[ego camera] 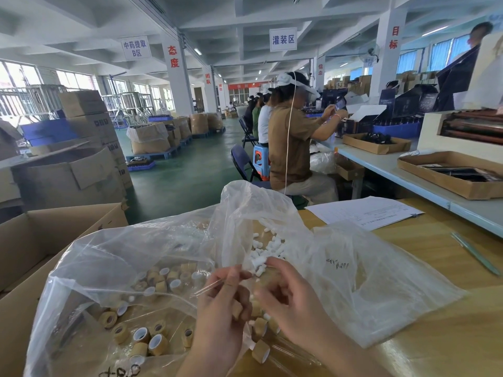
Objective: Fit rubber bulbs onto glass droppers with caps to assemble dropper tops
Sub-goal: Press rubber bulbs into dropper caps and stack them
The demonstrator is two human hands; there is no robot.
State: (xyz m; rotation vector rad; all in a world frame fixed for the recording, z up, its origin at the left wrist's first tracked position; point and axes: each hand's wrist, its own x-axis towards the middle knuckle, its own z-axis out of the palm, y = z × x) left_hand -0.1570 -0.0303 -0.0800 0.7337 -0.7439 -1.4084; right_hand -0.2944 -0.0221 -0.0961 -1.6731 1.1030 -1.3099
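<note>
The tan caps [152,341] lie loose in the open plastic bag [109,254] at your left, within easy reach. Your left grip [220,311] is clamped on a glass dropper [209,286], its tube angled outward, likely to present its top to the other hand. Your right grip [288,297] curls beside the white rubber bulbs [268,247] heaped on the table [435,268], seemingly fetching one; whether it pinches one, you cannot tell.

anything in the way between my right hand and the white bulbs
Nothing visible. The right hand has its fingers at the near edge of the white bulbs. The plastic bag rises behind the pile, not in front of it.
</note>
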